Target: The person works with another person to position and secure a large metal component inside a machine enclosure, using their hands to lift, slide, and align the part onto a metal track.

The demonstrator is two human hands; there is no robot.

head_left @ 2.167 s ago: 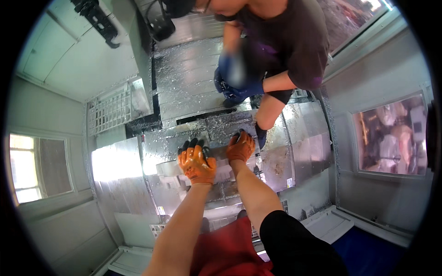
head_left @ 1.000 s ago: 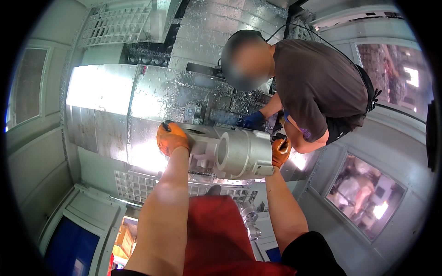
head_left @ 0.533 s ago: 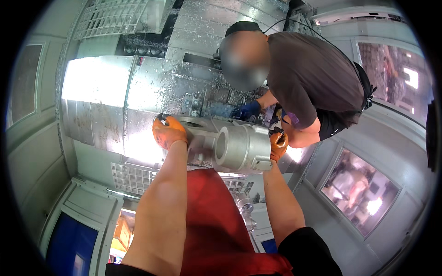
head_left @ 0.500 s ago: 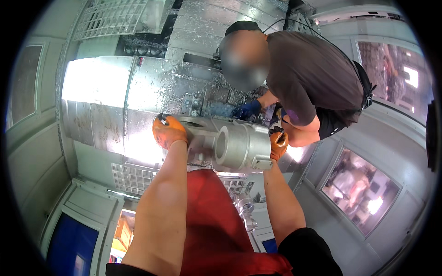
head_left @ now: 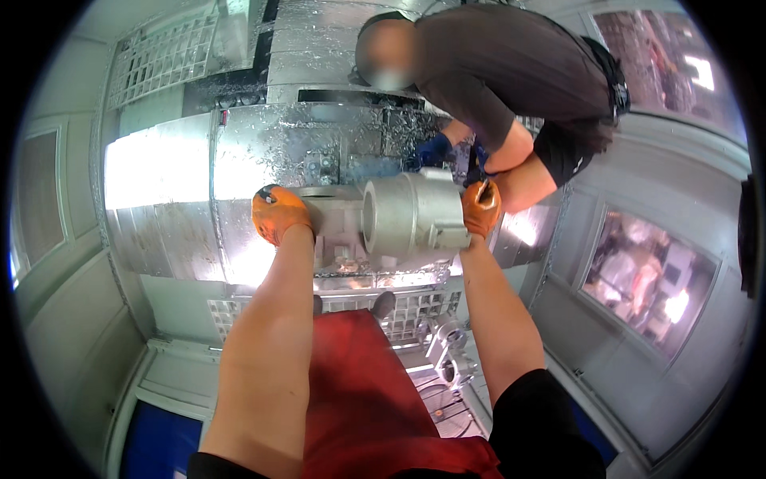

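A large grey cast-metal housing (head_left: pixel 399 215) with a wide round barrel and a flat flange hangs level between my two gloved hands. My left hand (head_left: pixel 279 214), in an orange glove, is closed round its left end. At the right end, beside a projecting lug, my right hand (head_left: pixel 482 207) grips the casting in a matching glove. The fingertips of both hands are partly hidden behind the metal. Underneath and beyond it is a wet metal machine bed (head_left: pixel 263 152) strewn with shavings.
A co-worker in a dark shirt (head_left: pixel 511 64) bends over the bed at the far right, a blue-gloved hand (head_left: pixel 435 150) close to the casting. Below lie a floor grating (head_left: pixel 419 307) and other metal castings (head_left: pixel 447 351). Windowed panels (head_left: pixel 638 279) enclose the right side.
The casting has turned slightly, so its round opening faces me less. It sits a little higher in view, both hands still on it. The co-worker's head and body appear further up and left.
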